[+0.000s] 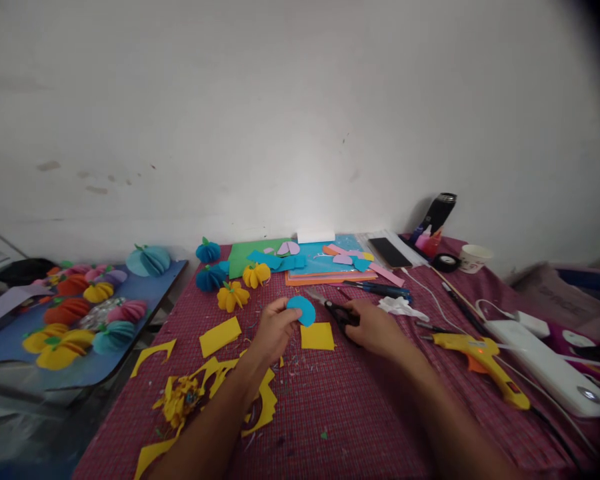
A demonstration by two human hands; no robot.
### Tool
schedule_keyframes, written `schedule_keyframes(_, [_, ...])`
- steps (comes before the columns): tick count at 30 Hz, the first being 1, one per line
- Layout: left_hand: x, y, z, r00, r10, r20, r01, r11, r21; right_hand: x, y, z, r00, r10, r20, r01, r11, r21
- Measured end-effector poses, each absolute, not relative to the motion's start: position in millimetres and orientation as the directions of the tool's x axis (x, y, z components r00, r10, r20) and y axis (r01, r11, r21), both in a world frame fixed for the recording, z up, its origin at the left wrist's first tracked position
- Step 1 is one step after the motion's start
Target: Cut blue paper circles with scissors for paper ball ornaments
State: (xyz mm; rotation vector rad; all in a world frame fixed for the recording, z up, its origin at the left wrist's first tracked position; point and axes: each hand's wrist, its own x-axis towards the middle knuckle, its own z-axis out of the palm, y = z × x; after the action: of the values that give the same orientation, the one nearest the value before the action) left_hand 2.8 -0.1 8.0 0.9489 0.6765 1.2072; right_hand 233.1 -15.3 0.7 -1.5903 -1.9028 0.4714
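Fingers (286,313) pinching blue disc (301,311); right hand (373,328) gripping scissors (336,310), yellow square (317,336) beneath.

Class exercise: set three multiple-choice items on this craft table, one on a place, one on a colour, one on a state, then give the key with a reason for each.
1. Where is the yellow glue gun?
A. right of the right hand
B. on the blue board
C. against the wall

2. What colour is the paper circle in the left hand?
A. pink
B. blue
C. green

3. The scissors are:
A. lying untouched
B. hanging up
C. held in the right hand

Key: A, it lies on the cloth to that side; B, plainly blue; C, fingers are through the handles.
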Motion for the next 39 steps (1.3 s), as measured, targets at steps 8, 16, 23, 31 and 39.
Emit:
schedule_keyframes(8, [-6.3,4.0,4.2,0.282,0.959,0.018,-0.479,0.124,0.869,220.1,-19.3,16.3,-0.285,0.958,0.011,-0.339,-0.090,-0.937])
schedule_keyframes(16, [-10.6,6.1,6.3,0.330,0.943,0.042,-0.504,0.138,0.852,199.3,-19.6,26.4,-0.437,0.898,-0.038,-0.428,-0.245,-0.870])
schedule_keyframes(23, [-11.6,9.5,7.6,0.322,0.947,0.014,-0.499,0.158,0.852,220.2,-19.8,0.1,-0.499,0.866,-0.003,-0.387,-0.226,-0.894])
schedule_keyframes(31, [-11.2,9.6,4.3,0.321,0.947,-0.030,-0.470,0.187,0.863,227.8,-23.5,-1.3,-0.486,0.874,0.002,-0.133,-0.072,-0.989])
schedule_keyframes(39, [-9.8,8.7,4.7,0.327,0.945,-0.025,-0.476,0.188,0.859,226.4,-25.3,-11.0,-0.503,0.863,-0.050,-0.206,-0.176,-0.963])
